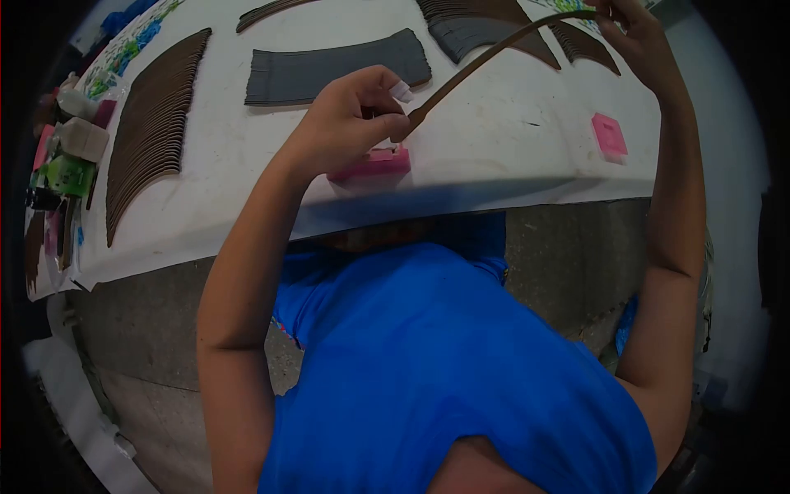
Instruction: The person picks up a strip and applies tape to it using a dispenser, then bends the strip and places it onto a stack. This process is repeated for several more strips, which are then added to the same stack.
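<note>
A long, thin brown strip (502,45) arches between my two hands. One end is pinched in my left hand (358,115), where a fingertip has a white wrapping. At the upper right my right hand (629,33) grips the strip's other end. Right beneath my left hand a pink block (374,165) sits near the table's front edge, partly hidden by the fingers. Behind my left hand lies a row of dark grey strips (329,70).
Fanned brown strips (156,123) lie on the white table (222,181) at the left. More dark strips (477,29) lie at the back. A second pink block (609,136) is at the right. Bottles and a green container (70,174) crowd the left edge.
</note>
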### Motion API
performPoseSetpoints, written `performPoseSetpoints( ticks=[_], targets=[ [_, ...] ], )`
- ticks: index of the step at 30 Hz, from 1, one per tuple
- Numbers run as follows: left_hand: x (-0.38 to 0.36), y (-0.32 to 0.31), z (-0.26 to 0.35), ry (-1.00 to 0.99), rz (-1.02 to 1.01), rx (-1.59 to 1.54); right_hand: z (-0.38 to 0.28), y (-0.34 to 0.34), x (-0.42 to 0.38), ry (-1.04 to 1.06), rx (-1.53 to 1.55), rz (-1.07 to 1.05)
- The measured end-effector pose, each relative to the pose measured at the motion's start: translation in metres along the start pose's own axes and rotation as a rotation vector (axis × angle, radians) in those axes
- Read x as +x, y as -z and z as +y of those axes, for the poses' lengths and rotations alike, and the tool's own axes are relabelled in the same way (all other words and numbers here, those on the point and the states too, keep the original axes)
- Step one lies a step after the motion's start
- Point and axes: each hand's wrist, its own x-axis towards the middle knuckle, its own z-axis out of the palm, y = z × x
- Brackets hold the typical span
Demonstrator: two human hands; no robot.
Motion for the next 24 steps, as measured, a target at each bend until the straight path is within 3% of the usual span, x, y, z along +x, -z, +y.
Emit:
performPoseSetpoints(
  ticks=[1, 2, 4, 5, 7, 9, 11, 13, 15, 17, 19, 24],
  targets=[
    [-0.004, 0.009, -0.001, -0.021, -0.076, -0.23, -0.002, 0.002, 0.005, -0.045, 0.043, -0.004],
    [-0.01, 0.018, -0.001, -0.032, -0.06, -0.223, 0.002, 0.002, 0.004, -0.024, 0.042, 0.0],
    [-0.023, 0.035, 0.003, -0.015, -0.115, -0.51, -0.012, -0.002, 0.004, -0.147, 0.35, -0.287],
    [-0.03, 0.041, 0.004, -0.03, -0.101, -0.498, -0.038, -0.009, -0.006, -0.253, 0.384, -0.238],
    [-0.042, 0.05, 0.006, 0.006, -0.101, -0.752, -0.024, -0.022, -0.014, -0.242, 0.412, -0.274],
    [-0.053, 0.06, 0.008, 0.025, -0.097, -0.789, -0.022, -0.039, -0.024, -0.249, 0.439, -0.305],
    [-0.063, 0.068, 0.003, 0.046, -0.102, -0.832, -0.039, -0.051, -0.035, -0.477, 0.672, -0.322],
    [-0.069, 0.077, -0.006, 0.048, -0.128, -0.929, -0.046, -0.057, -0.042, -0.483, 0.828, -0.348],
    [-0.077, 0.084, -0.011, 0.032, -0.101, -0.96, -0.053, -0.07, -0.048, -0.528, 1.279, -0.329],
    [-0.085, 0.089, -0.015, 0.02, -0.057, -0.99, -0.06, -0.079, -0.05, -0.464, 1.391, -0.377],
    [-0.094, 0.095, -0.017, 0.0, -0.039, -1.018, -0.079, -0.092, -0.05, -0.447, 1.628, -0.282],
    [-0.107, 0.109, -0.014, -0.021, 0.014, -0.991, -0.088, -0.11, -0.047, -0.427, 1.711, -0.236]
  ],
)
